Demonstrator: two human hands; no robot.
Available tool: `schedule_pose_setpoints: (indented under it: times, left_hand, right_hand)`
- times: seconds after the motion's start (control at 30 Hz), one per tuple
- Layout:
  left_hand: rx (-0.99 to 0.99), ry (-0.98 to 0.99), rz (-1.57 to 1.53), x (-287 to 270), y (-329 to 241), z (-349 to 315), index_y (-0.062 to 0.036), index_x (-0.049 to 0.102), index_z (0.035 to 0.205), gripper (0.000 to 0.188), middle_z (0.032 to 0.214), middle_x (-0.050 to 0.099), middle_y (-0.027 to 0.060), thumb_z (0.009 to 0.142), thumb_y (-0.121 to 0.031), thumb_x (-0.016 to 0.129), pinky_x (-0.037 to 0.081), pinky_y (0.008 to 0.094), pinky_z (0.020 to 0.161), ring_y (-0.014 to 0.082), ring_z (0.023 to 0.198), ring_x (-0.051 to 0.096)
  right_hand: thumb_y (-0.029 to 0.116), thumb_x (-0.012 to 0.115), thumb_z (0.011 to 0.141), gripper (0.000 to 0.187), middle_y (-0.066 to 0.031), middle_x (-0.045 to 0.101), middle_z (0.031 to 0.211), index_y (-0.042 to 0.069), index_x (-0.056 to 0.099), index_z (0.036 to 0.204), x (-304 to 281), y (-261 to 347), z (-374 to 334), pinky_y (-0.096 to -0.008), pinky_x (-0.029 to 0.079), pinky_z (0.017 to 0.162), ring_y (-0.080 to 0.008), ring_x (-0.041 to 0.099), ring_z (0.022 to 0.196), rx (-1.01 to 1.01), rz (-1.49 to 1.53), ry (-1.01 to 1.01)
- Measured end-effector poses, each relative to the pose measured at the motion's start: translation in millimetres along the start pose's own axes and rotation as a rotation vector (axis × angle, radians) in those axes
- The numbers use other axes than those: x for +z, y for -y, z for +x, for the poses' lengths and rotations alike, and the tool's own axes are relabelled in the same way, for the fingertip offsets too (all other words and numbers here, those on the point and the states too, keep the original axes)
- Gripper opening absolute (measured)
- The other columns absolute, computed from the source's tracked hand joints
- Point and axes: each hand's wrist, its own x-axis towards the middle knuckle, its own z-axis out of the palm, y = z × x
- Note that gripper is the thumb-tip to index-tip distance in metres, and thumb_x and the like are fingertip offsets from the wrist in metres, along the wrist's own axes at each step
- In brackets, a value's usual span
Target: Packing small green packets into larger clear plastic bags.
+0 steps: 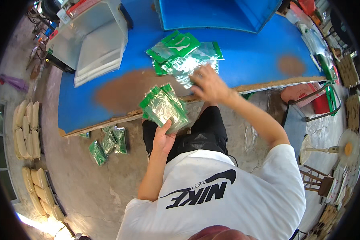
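My left hand (164,138) is closed on a small stack of clear plastic bags (164,107) with green edges. It holds them in front of the table's near edge, the thumb on top. My right hand (209,85), a little blurred, is over the near right side of a loose pile of similar green-and-clear bags (180,54) on the blue table. Its fingers look apart, and I see nothing gripped in them. Glare off the plastic hides some detail of the pile.
The blue table (80,100) has worn brown patches and a rough front edge. A blue bin (212,16) lies beyond the pile; a translucent box (98,44) stands at the left. Filled green packets (108,144) lie on the floor. At right are a chair (298,120) and fan (348,149).
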Motion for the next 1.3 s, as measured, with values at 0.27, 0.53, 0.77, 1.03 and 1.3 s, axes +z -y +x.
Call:
schedule_pose_setpoints:
  times: [0.27,0.53,0.77,1.03,1.3]
  left_hand:
    - [0.002,-0.03,0.0,-6.9,2.8,-2.4,-0.004,0.048,0.136,0.044,0.13,0.059,0.0064,0.095,-0.01,0.062,0.047,0.0378,0.102,0.0206,0.119,0.058]
    - [0.027,0.036,0.096,-16.3,-12.8,-14.8,0.0012,0.046,0.137,0.049,0.135,0.056,0.0112,0.092,-0.005,0.063,0.043,0.0402,0.108,0.0237,0.124,0.055]
    - [0.004,0.046,0.102,-20.1,-26.6,-5.8,0.002,0.049,0.134,0.047,0.13,0.06,0.0108,0.09,-0.004,0.066,0.045,0.0386,0.106,0.0225,0.121,0.058]
    - [-0.086,0.044,0.095,-22.4,-17.1,-1.4,-0.0016,0.05,0.134,0.049,0.127,0.062,0.0083,0.089,-0.005,0.068,0.047,0.0382,0.104,0.0216,0.117,0.059]
    - [-0.115,0.031,0.072,-11.2,-3.3,2.8,-0.0026,0.049,0.135,0.05,0.127,0.06,0.0085,0.089,-0.005,0.068,0.046,0.038,0.103,0.0217,0.118,0.058]
  right_hand:
    - [0.025,0.062,0.093,0.036,-0.0219,0.057,0.127,-0.001,0.06,0.117,-13.1,-11.5,17.1,-0.046,0.043,0.103,-0.0414,0.055,0.118,0.267,0.321,-0.136]
    - [0.044,0.067,0.089,0.06,-0.0223,0.052,0.133,-0.003,0.053,0.125,-7.8,6.7,-31.1,-0.0538,0.03,0.114,-0.0398,0.046,0.13,0.055,0.052,0.058]
    - [0.0,0.063,0.075,0.034,-0.0175,0.054,0.126,0.002,0.056,0.108,-4.6,43.1,-22.3,-0.0513,0.034,0.114,-0.0365,0.05,0.125,-0.036,0.215,0.086]
    - [0.026,0.063,0.089,0.043,-0.0241,0.055,0.131,-0.001,0.058,0.122,-12.7,22.9,-15.3,-0.0504,0.039,0.106,-0.0436,0.05,0.124,0.243,0.083,-0.195]
    - [0.024,0.058,0.096,0.034,-0.0215,0.058,0.13,0.0,0.06,0.12,-9.4,41.0,-24.4,-0.0491,0.036,0.11,-0.0386,0.052,0.126,0.235,0.507,0.17]
